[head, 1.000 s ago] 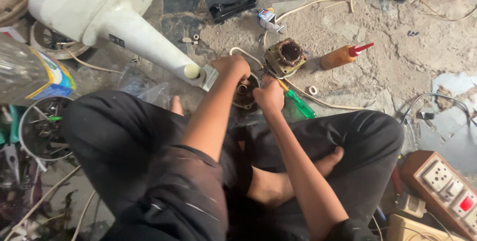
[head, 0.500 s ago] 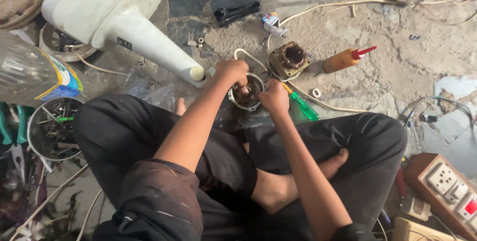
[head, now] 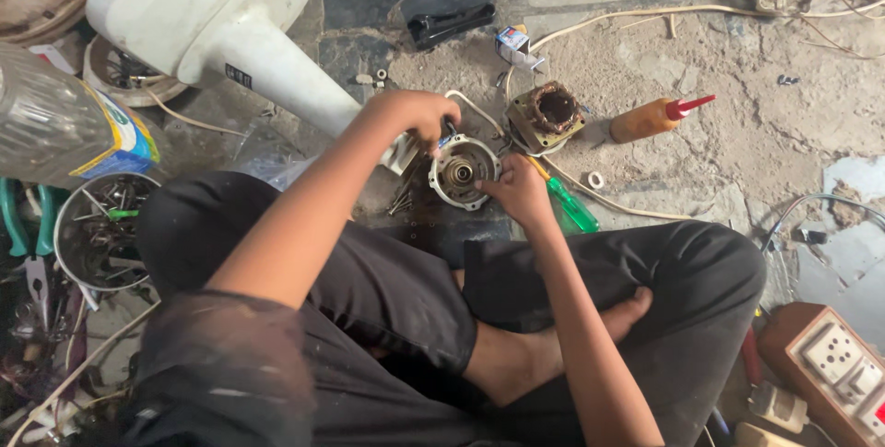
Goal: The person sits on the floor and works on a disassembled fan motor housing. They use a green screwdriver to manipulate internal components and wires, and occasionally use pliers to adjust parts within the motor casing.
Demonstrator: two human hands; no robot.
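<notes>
Left hand (head: 417,115) curled closed at the top edge of a round metal motor cover (head: 464,170) lying on the stone floor (head: 719,69), right hand (head: 516,191) gripping its lower right rim, green-handled screwdriver (head: 569,207) just beside, copper-wound stator (head: 546,115) and orange oil bottle (head: 653,119) beyond, white fan base (head: 203,14) to the left.

Black shirt, black trousers, barefoot

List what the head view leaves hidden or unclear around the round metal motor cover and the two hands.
- Round motor cover: the near rim is under the right hand.
- Left hand: its grip covers whatever it holds; the object cannot be made out.
- Small screws beside the cover: too small to count.
- Switchboard: cut off by the right edge.
</notes>
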